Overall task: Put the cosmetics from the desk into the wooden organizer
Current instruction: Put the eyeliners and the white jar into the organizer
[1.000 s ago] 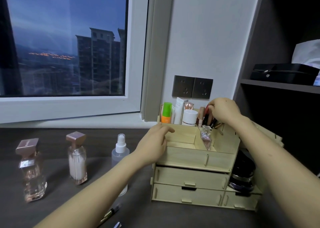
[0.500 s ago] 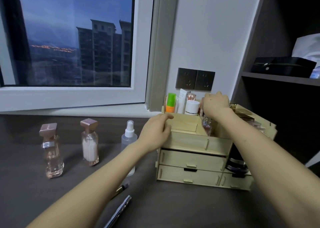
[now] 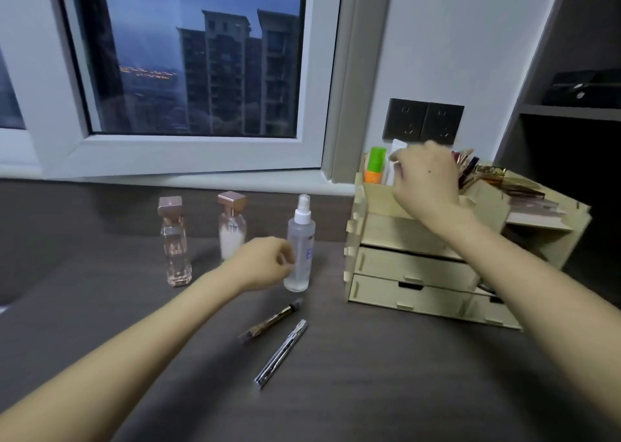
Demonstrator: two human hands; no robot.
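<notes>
The left hand (image 3: 265, 263) hovers half-curled just beside the clear plastic spray bottle with a white pump top (image 3: 300, 244), fingers not yet around it and holding nothing, while the right hand (image 3: 424, 179) hangs loosely open over the top compartments of the pale plywood organizer with two drawers (image 3: 416, 267); whether it pinches anything small I cannot tell. Five cosmetics remain on the dark wood-grain desk (image 3: 369, 381): the spray bottle, a clear square perfume bottle with a rose-gold cap (image 3: 175, 244), a second rose-gold-capped bottle with white contents (image 3: 232, 228), a brown pencil-like stick (image 3: 271, 320) and a silvery slim pen-shaped tube (image 3: 281, 353). The spray bottle is tall and narrow, so a sideways brush from the curled fingers would likely tip it, perhaps into the white-filled bottle just beside it. The two slim sticks lie loose near the forearm and would likely roll if the arm sweeps them. The organizer's back slots look crowded, with a green and orange tube (image 3: 375, 169) upright there, so lowering the bottle in carelessly could knock its neighbours. Beyond the desk, a white-framed window (image 3: 188, 152) shows dusk and towers; dark wall sockets (image 3: 422, 121) sit above the organizer.
</notes>
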